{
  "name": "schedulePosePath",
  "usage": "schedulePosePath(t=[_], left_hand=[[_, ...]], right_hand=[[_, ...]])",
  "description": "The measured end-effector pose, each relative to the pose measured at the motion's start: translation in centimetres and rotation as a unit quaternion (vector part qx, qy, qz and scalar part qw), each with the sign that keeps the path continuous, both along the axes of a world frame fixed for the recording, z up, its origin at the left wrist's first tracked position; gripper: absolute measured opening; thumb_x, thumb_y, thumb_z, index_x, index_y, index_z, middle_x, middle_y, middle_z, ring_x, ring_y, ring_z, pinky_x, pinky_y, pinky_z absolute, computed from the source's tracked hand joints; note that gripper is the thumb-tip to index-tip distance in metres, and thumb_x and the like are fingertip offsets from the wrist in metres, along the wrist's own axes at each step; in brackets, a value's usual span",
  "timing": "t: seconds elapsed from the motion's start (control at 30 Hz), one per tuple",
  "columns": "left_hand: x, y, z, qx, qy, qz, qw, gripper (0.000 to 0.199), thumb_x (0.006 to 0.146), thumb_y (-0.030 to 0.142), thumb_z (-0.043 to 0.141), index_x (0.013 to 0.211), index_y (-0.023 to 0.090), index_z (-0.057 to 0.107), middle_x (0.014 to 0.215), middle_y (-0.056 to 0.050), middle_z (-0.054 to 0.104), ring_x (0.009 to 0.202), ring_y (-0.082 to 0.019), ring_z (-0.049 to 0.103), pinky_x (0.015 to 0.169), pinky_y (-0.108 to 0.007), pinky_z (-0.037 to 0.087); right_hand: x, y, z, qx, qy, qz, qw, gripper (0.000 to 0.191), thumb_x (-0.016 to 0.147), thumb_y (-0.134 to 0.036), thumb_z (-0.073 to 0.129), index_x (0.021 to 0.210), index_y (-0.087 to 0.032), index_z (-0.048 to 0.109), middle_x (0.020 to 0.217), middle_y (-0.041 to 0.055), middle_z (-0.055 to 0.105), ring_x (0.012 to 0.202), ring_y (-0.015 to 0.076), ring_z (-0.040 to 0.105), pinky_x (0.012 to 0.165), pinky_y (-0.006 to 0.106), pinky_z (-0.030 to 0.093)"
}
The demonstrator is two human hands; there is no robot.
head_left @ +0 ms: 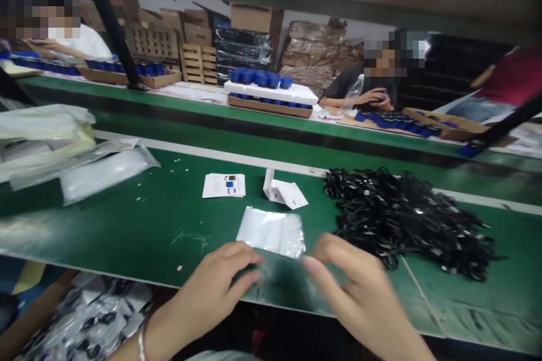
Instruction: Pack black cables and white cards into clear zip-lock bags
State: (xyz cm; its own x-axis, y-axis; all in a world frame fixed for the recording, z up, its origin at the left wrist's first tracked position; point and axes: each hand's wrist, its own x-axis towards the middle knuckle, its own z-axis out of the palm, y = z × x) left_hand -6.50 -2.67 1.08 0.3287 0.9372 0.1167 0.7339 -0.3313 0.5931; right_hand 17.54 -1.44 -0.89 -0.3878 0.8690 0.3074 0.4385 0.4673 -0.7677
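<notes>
Your left hand (215,287) and right hand (351,293) stand apart, fingertips blurred against a clear plastic bag (271,232) at the green bench's (127,225) near edge, with black cables (406,220) just right.

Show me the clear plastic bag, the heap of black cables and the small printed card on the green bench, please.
Clear plastic bag (271,232): head view, on the middle of its frosted part.
Heap of black cables (406,220): head view, on the middle of the heap.
Small printed card (223,185): head view, on the card's centre.
</notes>
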Motion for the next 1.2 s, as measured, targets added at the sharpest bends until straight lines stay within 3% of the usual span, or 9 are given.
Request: schedulePosePath(t=[0.1, 0.23, 0.47, 0.63, 0.7, 0.8, 0.93, 1.07, 1.2], left_hand=[[1.6, 2.5, -1.7, 0.094, 0.062, 0.000, 0.994, 0.032, 0.087, 0.022, 0.056, 0.119, 0.022, 0.059, 0.128, -0.007, 0.062, 0.120, -0.022, 0.055, 0.102, -0.041, 0.043], [2.4, 4.4, -3.7, 0.113, 0.091, -0.024, 0.989, 0.040, 0.078, 0.020, 0.067, 0.118, 0.020, 0.061, 0.129, -0.011, 0.061, 0.117, -0.026, 0.058, 0.097, -0.043, 0.049], [1.9, 5.8, -4.5, 0.175, 0.099, -0.054, 0.978, 0.025, 0.088, 0.016, 0.047, 0.096, 0.020, 0.070, 0.108, -0.006, 0.073, 0.098, -0.021, 0.069, 0.082, -0.030, 0.057], [1.6, 6.0, -4.1, 0.192, 0.066, -0.043, 0.978, 0.036, 0.086, 0.006, 0.036, 0.097, 0.018, 0.067, 0.101, -0.006, 0.076, 0.093, -0.019, 0.071, 0.077, -0.027, 0.059], [1.7, 5.8, -4.0, 0.177, 0.042, -0.014, 0.983, 0.030, 0.086, 0.008, 0.039, 0.097, 0.020, 0.065, 0.099, -0.005, 0.076, 0.094, -0.018, 0.071, 0.078, -0.026, 0.058], [1.7, 5.3, -4.1, 0.142, 0.017, 0.020, 0.989, 0.020, 0.088, 0.016, 0.046, 0.093, 0.023, 0.064, 0.095, -0.002, 0.076, 0.098, -0.019, 0.070, 0.078, -0.025, 0.058], [1.6, 4.2, -4.6, 0.134, 0.016, 0.016, 0.991, 0.020, 0.086, 0.015, 0.048, 0.097, 0.025, 0.061, 0.096, 0.000, 0.075, 0.103, -0.019, 0.067, 0.082, -0.027, 0.057], [1.5, 2.9, -5.1, 0.138, 0.051, -0.016, 0.989, 0.015, 0.085, 0.015, 0.050, 0.090, 0.025, 0.061, 0.104, -0.001, 0.074, 0.108, -0.022, 0.065, 0.093, -0.040, 0.052], [1.4, 1.7, -5.1, 0.146, 0.082, -0.043, 0.985, 0.033, 0.083, 0.024, 0.057, 0.115, 0.026, 0.055, 0.121, -0.002, 0.067, 0.115, -0.024, 0.060, 0.096, -0.043, 0.048]], right_hand=[[-2.0, 5.0, 0.6, 0.183, -0.170, 0.064, 0.966, 0.018, 0.091, -0.018, 0.053, 0.102, -0.012, 0.065, 0.108, 0.0166, 0.066, 0.104, 0.0305, 0.061, 0.091, 0.053, 0.046], [-2.3, 6.3, -1.8, 0.336, -0.266, 0.114, 0.896, 0.024, 0.092, -0.009, 0.046, 0.110, -0.006, 0.063, 0.109, 0.0191, 0.069, 0.105, 0.0290, 0.063, 0.100, 0.056, 0.040], [-2.2, 6.0, -1.5, 0.193, -0.166, 0.079, 0.964, 0.020, 0.092, -0.012, 0.050, 0.098, -0.019, 0.067, 0.093, 0.0059, 0.075, 0.088, 0.0209, 0.070, 0.100, 0.049, 0.040], [-2.6, 5.5, -1.0, 0.211, -0.120, -0.010, 0.970, 0.019, 0.089, -0.009, 0.050, 0.099, -0.018, 0.063, 0.097, 0.0102, 0.071, 0.089, 0.0218, 0.068, 0.089, 0.042, 0.048], [-2.8, 4.6, -1.3, 0.157, -0.078, -0.094, 0.980, 0.011, 0.090, -0.017, 0.051, 0.088, -0.018, 0.062, 0.090, 0.0110, 0.069, 0.083, 0.0210, 0.066, 0.075, 0.033, 0.053], [-3.4, 3.3, -1.7, -0.108, 0.004, -0.119, 0.987, 0.038, 0.094, -0.042, 0.043, 0.069, -0.018, 0.059, 0.062, 0.0044, 0.062, 0.054, 0.0148, 0.061, 0.050, 0.024, 0.049], [-4.5, 3.3, -1.9, -0.419, 0.149, -0.077, 0.892, 0.060, 0.082, -0.069, 0.043, 0.073, -0.013, 0.063, 0.065, 0.0049, 0.065, 0.045, 0.0104, 0.059, 0.043, 0.019, 0.047], [-4.5, 3.7, -1.8, -0.472, 0.199, -0.040, 0.858, 0.053, 0.072, -0.065, 0.062, 0.074, -0.012, 0.063, 0.064, 0.0025, 0.065, 0.051, 0.0092, 0.063, 0.049, 0.017, 0.049], [-4.3, 3.1, -1.5, -0.441, 0.178, -0.022, 0.879, 0.048, 0.077, -0.061, 0.059, 0.068, -0.013, 0.061, 0.063, 0.0025, 0.065, 0.052, 0.0094, 0.063, 0.050, 0.017, 0.047]])
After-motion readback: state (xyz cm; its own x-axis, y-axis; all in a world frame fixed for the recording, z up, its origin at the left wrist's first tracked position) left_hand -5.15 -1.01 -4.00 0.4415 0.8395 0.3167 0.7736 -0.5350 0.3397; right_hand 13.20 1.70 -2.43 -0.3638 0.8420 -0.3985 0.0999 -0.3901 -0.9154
